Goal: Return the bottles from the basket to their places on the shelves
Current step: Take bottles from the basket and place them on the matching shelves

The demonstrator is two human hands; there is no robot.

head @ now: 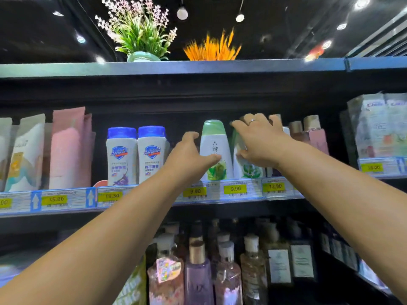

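We are seeing a green-capped bottle (214, 148), white with a green leaf print, and a second bottle (250, 169) showing the same white and green; blue-capped bottles (121, 155) are wearing blue shield logos, and we are noting pink pouches (68, 150) and yellow price tags (235, 188)

A white bottle (214, 150) with a green cap stands upright on the middle shelf (248, 195), just beside a matching second bottle (243, 169).
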